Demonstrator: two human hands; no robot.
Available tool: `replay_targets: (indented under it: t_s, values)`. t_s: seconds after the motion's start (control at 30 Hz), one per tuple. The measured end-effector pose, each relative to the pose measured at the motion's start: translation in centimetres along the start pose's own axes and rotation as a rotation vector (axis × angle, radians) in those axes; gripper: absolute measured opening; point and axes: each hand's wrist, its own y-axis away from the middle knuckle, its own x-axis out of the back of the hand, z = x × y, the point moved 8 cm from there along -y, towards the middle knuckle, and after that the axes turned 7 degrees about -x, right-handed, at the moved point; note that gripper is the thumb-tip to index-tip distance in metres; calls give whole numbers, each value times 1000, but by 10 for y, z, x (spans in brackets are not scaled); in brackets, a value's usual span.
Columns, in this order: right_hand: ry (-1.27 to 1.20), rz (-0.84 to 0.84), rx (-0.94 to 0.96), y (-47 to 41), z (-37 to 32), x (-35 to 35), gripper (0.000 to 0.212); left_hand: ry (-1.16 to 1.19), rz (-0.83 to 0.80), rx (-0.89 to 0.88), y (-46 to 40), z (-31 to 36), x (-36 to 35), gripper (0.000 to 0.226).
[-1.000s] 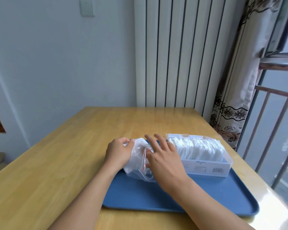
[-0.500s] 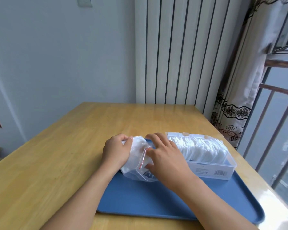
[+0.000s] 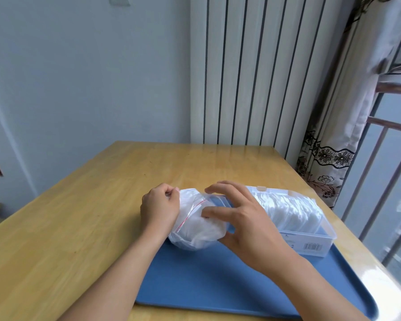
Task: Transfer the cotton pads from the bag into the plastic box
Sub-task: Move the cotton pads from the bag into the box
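Note:
A clear zip bag (image 3: 198, 224) with a red seal line holds white cotton pads and lies on the blue tray (image 3: 218, 283). My left hand (image 3: 159, 208) grips the bag's left edge near its mouth. My right hand (image 3: 245, 220) is at the bag's right side, fingers spread and bent, fingertips touching the plastic near the opening. Just right of it stands the clear plastic box (image 3: 310, 242), lid off, filled with a row of white cotton pads (image 3: 289, 209).
The tray lies on a wooden table (image 3: 79, 216). A white radiator (image 3: 252, 70) stands behind the table, with a curtain (image 3: 329, 158) and a window railing at the right.
My right hand has lifted off the bag's top and spread its fingers at the mouth. The left hand keeps its grip. The camera has tilted slightly.

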Motion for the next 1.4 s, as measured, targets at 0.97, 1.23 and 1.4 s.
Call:
replay_targets:
  t_s: [0.97, 1.23, 1.4]
  values:
    - [-818, 171, -617, 6, 63, 45, 57, 1165, -480, 219, 94, 148, -63, 26]
    - [-641, -12, -565, 6, 46, 28, 82, 1178, -469, 323, 92, 126, -59, 32]
    - [-786, -135, -585, 4, 48, 32, 63, 1184, -418, 266, 87, 121, -60, 24]
